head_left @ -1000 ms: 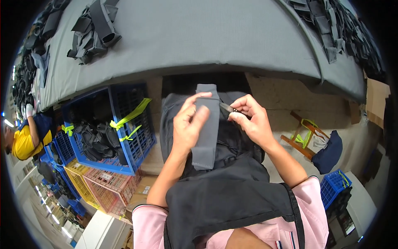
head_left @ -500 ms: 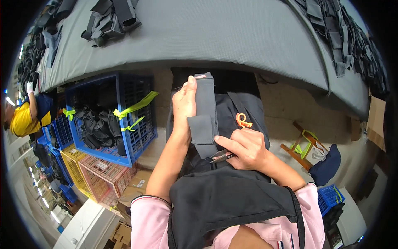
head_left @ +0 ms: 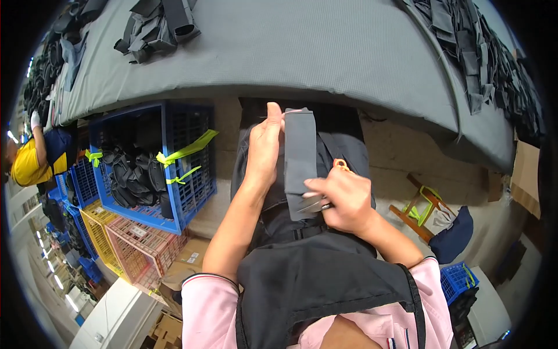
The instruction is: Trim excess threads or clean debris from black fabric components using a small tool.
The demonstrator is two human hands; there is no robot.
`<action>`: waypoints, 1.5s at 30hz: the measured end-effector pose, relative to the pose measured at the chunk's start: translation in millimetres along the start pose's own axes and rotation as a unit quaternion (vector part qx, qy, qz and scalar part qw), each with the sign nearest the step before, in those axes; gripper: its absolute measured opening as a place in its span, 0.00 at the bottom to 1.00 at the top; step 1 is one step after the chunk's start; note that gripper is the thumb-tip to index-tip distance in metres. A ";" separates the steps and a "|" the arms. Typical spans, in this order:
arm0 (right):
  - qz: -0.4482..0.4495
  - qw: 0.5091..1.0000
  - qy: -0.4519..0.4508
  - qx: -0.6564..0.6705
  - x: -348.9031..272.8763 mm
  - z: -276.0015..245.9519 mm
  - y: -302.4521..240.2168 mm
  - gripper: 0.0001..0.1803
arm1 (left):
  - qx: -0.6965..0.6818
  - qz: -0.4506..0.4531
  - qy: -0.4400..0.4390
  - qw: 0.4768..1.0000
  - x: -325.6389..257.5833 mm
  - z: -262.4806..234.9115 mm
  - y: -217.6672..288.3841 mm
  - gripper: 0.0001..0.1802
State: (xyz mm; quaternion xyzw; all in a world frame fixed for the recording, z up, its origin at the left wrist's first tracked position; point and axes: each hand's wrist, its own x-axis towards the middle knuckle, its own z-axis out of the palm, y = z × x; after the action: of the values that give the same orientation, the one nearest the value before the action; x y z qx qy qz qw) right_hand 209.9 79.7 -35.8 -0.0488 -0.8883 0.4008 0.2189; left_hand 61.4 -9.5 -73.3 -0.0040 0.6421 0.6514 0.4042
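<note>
A long grey fabric strip hangs upright over my lap. My left hand grips it along its left side near the top, thumb pointing up and the other fingers partly hidden behind it. My right hand, slightly blurred, is closed around a small cutting tool that looks like thread snips. Its metal blades lie across the lower part of the strip, while the thumb and forefinger touch the strip's right edge. An orange cord loop shows just above the right hand.
A grey-covered table stretches ahead, with a pile of grey strips at left and more strips at right. A blue crate of dark pieces stands left. A wooden stool stands right. Farther left is a person in yellow.
The strip has shifted right and been turned, so the flap folded across its lower part no longer shows. My right hand has moved slightly up, still with the snips.
</note>
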 end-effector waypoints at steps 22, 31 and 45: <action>0.239 0.968 0.060 0.050 -2.6 -18.8 17.5 0.15 | 0.097 0.066 -0.035 0.992 -51.8 14.0 0.7 0.09; 0.084 0.991 0.097 -0.037 4.7 -10.2 26.8 0.14 | 0.081 0.057 -0.056 0.994 -53.7 18.5 -0.9 0.12; 0.114 0.990 0.084 0.017 11.8 -13.6 24.1 0.10 | 0.168 0.091 -0.050 0.980 -51.2 8.7 -10.0 0.15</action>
State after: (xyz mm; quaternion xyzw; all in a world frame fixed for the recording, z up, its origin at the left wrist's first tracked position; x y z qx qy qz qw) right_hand 202.9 108.4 -41.4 -0.1791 -0.8483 0.4330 0.2465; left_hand 105.6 -30.4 -53.2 0.1551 0.7187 0.5681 0.3696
